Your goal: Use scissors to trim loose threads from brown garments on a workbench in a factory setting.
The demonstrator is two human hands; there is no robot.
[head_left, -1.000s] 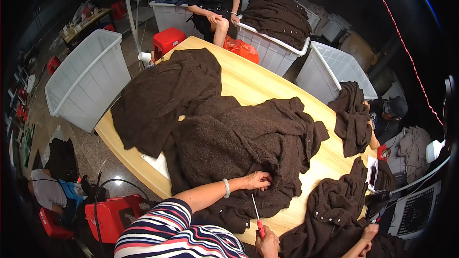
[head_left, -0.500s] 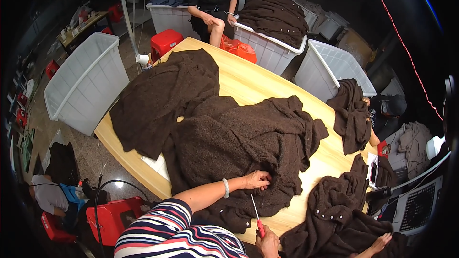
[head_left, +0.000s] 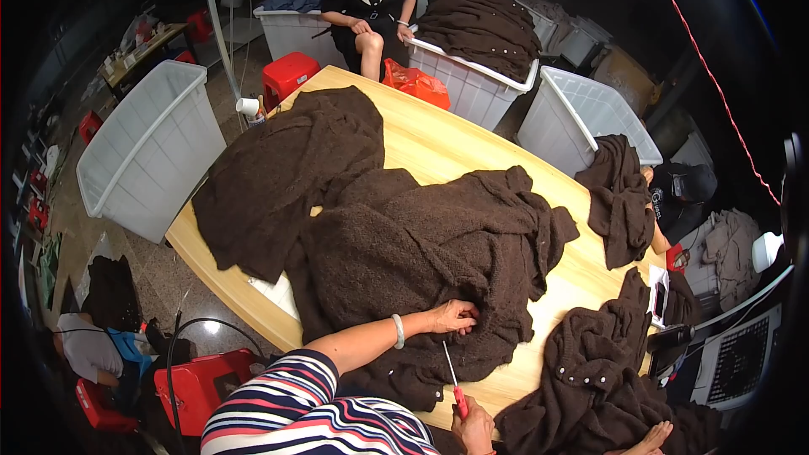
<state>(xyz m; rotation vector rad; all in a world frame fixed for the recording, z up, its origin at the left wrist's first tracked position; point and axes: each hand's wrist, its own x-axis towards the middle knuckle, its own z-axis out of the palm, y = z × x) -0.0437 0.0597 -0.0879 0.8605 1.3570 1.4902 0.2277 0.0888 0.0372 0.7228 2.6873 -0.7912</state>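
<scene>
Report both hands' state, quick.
Left hand: fingers curled, pressing into the brown knitted garment on the table.
Right hand: closed on the red handle of a thin pointed tool.

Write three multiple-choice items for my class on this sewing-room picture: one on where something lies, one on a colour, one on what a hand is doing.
1. Where does the left hand rest?
A. on the dark brown knitted garment spread on the pale wooden table
B. inside the empty white plastic crate
C. on the red plastic stool

2. What colour is the handle of the thin metal-shafted tool?
A. blue
B. red
C. yellow

3. How is the right hand?
A. lying flat and empty
B. hidden from view
C. closed in a grip on the tool's handle

Answers: 1 A, the fingers press into the garment near the table's front edge. 2 B, the handle shows red above the fist. 3 C, the fingers wrap the handle while the shaft points up toward the left hand.
</scene>
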